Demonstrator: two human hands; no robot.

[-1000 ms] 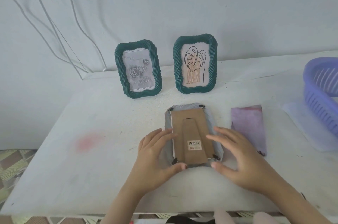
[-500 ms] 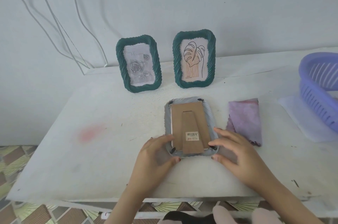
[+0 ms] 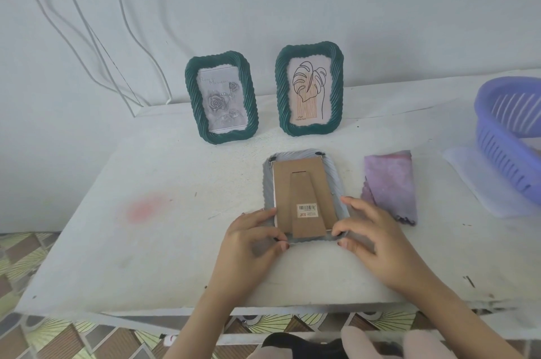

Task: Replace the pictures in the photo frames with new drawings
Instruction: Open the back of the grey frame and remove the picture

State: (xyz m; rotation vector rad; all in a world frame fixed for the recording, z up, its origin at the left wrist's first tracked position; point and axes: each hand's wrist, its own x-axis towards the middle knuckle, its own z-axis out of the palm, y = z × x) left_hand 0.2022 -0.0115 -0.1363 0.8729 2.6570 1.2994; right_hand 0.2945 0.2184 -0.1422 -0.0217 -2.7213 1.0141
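A grey photo frame lies face down on the white table, its brown cardboard back with a folded stand and a barcode sticker facing up. My left hand pinches the frame's near left corner, at a small black clip. At the near right corner, my right hand pinches the frame's edge. Two green frames stand upright at the back: one holds a grey rose picture, the other a leaf line drawing.
A folded purple cloth lies right of the grey frame. A purple plastic basket stands at the far right on a white sheet. White cables hang down the wall at the left. The table's front edge is close to my arms.
Both hands slid from the frame's sides down to its near corners and now pinch there. The camera view has shifted a little; the frame itself has stayed put.
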